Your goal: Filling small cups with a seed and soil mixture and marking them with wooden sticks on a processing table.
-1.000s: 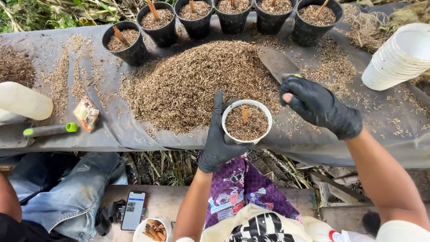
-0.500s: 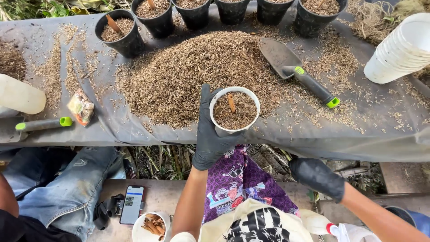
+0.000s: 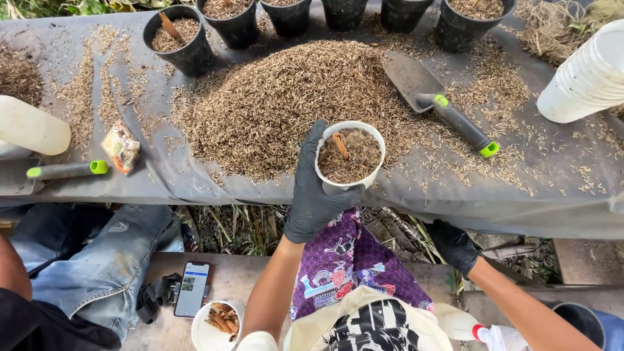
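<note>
My left hand (image 3: 313, 192), in a black glove, grips a white pot (image 3: 350, 156) filled with brown husk mix, with a small brown stick standing in it. It is held at the front edge of the grey sheet (image 3: 455, 201), just before a large heap of husk (image 3: 279, 104). My right hand (image 3: 454, 245), also gloved in black, is down below the table edge over dry stalks, fingers curled; nothing shows in it. A trowel (image 3: 435, 101) with a grey blade and a black and green handle lies on the heap's right side.
Several black pots (image 3: 179, 39) of husk line the far edge. A stack of white pots (image 3: 588, 75) lies at right. At left are a white bottle (image 3: 32, 127), a green-tipped tool (image 3: 65, 170) and a small packet (image 3: 121, 147). Another person's denim legs (image 3: 84, 260), a phone (image 3: 192, 288) and a cup of sticks (image 3: 221, 322) are below.
My right hand let go of the trowel, leaving it on the heap, and dropped below the table edge. My left hand kept hold of the white pot.
</note>
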